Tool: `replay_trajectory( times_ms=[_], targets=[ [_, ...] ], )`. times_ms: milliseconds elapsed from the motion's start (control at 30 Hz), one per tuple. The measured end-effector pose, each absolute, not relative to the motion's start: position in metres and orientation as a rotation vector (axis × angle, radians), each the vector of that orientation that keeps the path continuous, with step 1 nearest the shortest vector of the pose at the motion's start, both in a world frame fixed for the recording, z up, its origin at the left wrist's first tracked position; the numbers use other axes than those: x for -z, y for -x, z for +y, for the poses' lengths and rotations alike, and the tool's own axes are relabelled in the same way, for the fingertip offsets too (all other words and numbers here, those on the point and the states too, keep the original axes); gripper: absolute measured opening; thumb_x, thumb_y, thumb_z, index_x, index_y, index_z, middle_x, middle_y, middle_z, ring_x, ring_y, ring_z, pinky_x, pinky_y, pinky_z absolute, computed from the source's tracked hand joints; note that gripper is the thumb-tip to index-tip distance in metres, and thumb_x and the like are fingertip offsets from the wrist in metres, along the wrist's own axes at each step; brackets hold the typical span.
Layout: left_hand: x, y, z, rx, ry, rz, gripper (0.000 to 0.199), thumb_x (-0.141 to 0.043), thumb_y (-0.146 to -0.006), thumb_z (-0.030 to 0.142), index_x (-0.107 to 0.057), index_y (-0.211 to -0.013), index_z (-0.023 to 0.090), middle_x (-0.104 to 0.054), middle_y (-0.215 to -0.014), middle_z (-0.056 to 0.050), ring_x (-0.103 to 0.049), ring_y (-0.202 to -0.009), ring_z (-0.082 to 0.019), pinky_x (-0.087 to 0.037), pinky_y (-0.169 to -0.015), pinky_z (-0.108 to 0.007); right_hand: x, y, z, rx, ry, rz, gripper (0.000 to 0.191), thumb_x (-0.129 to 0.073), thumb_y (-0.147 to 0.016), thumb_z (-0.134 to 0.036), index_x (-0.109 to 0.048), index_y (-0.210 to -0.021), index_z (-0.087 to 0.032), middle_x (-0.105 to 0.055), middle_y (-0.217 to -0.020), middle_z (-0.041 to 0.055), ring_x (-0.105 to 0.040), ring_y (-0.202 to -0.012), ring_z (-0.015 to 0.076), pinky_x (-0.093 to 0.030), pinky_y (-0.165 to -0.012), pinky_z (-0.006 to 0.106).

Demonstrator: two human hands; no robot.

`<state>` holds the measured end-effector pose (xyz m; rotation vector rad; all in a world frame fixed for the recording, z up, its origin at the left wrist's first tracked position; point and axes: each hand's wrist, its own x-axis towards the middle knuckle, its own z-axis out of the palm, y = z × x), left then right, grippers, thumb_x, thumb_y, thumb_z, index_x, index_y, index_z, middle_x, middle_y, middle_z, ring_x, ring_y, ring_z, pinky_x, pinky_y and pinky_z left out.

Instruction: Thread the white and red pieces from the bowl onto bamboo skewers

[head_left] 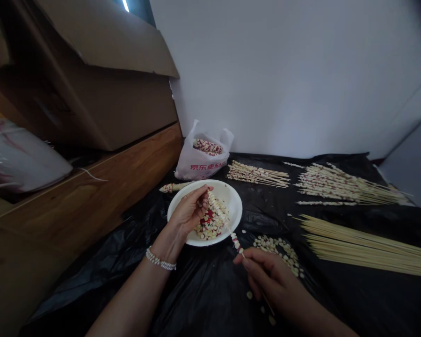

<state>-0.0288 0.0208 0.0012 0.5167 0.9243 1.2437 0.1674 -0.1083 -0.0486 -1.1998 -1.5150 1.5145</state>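
My right hand grips the bare lower part of a thin wooden skewer. Small pale and reddish pieces are threaded along it, and it slants up and left over a white bowl. At its upper tip, the thumb and fingers of my left hand are pinched together; whatever they hold is too small to make out. A beaded bracelet circles the left wrist. Loose pale pieces, with some red among them, lie in the bowl.
Behind the bowl stands a white plastic bag of threaded pieces. Finished skewers and more filled skewers lie right, above bare sticks. Loose pieces rest on black plastic sheeting. A cardboard box rises left.
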Motion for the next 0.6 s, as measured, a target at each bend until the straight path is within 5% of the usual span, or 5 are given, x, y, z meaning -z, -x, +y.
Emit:
replay_trajectory(
  times_ms=[433,600],
  targets=[
    [0.0024,0.0245,0.0187,-1.266,-0.564,0.9,0.011,-0.067,-0.084,0.012,-0.071,-0.074,0.009,-0.062,-0.061,-0.001,-0.053,-0.049,-0.005,-0.045,-0.046,-0.012,0.0474,-0.1708,-0.1037,-1.521,1.192,-1.528,0.043,-0.046,-0.096,-0.055,-0.065,-0.099,-0.017,-0.042,-0.046,-0.0089,-0.033,-0.041,0.0109,-0.023,-0.044,0.024],
    [-0.0023,0.026,0.0198,-1.247,-0.361,0.863,0.028,-0.05,-0.081,-0.006,-0.071,-0.089,0.011,-0.07,-0.078,-0.005,-0.066,-0.067,-0.01,-0.056,-0.065,-0.018,0.0457,-0.1698,-0.1031,-1.516,1.22,-1.508,0.044,-0.047,-0.095,-0.057,-0.066,-0.099,-0.017,-0.044,-0.045,-0.0083,-0.036,-0.041,0.0113,-0.024,-0.044,0.024]
  ],
)
